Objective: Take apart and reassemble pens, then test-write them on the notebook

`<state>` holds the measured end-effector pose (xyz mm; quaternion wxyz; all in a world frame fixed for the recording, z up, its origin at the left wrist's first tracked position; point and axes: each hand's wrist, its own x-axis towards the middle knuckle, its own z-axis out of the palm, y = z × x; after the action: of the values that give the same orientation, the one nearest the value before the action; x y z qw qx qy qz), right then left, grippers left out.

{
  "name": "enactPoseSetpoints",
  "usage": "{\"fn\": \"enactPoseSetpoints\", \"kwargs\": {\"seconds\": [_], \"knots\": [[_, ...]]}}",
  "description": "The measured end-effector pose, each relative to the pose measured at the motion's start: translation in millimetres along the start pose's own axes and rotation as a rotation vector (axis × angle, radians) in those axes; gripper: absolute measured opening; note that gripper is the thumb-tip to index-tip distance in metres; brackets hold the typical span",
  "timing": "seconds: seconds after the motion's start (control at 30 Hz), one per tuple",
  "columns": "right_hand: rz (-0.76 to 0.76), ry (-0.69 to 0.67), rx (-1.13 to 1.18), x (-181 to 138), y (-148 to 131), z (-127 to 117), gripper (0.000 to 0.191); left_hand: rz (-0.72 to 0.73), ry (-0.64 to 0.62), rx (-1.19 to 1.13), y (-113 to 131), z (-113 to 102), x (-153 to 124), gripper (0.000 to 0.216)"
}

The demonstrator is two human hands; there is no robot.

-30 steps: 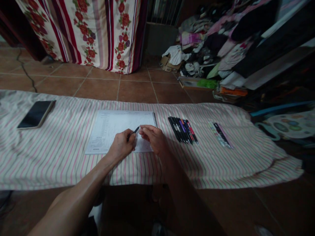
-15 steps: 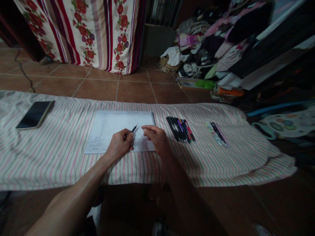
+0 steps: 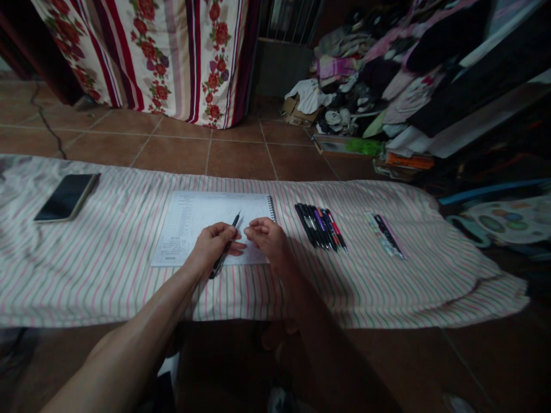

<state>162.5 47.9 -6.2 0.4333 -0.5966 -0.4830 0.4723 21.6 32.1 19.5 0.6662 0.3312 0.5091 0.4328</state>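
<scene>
My left hand point(image 3: 215, 240) grips a slim black pen point(image 3: 218, 265) between thumb and fingers. One end points up and away past the thumb, while the other sticks out below the palm. Just to the right, my right hand point(image 3: 269, 238) has thumb and fingertips pinched together; anything between them is too small to make out. The two hands are a short gap apart. Both hover over a spiral-bound notebook point(image 3: 181, 229) with printed text down its left side and a coil on its right edge.
A row of several pens point(image 3: 321, 226) lies right of the notebook. Farther right are a few more slim pens point(image 3: 387, 235). A phone point(image 3: 68, 198) rests at the left on the striped cloth point(image 3: 116, 246). Beyond the tiled floor point(image 3: 181, 150) hangs a flowered curtain point(image 3: 181, 57); clothes point(image 3: 365, 74) are heaped behind.
The pen in my left hand has turned steeper, and its lower end now shows below the palm. My right fingers have curled into a tighter pinch. The view has shifted slightly.
</scene>
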Motion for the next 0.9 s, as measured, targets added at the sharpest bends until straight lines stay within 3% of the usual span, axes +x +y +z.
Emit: {"fn": "enactPoseSetpoints", "kwargs": {"seconds": [0.23,0.57,0.9], "knots": [[-0.106,-0.040,-0.108,-3.2,0.4,5.3,0.017,-0.125,0.048,-0.125,6.3,5.6,-3.2,0.019],[-0.187,-0.073,-0.226,-11.0,-4.1,6.3,0.010,-0.137,0.066,-0.207,6.5,8.6,-4.1,0.028],[-0.271,-0.090,-0.261,-8.9,3.6,6.5,0.017,-0.153,0.074,-0.289,3.0,4.1,2.0,0.026]]}}
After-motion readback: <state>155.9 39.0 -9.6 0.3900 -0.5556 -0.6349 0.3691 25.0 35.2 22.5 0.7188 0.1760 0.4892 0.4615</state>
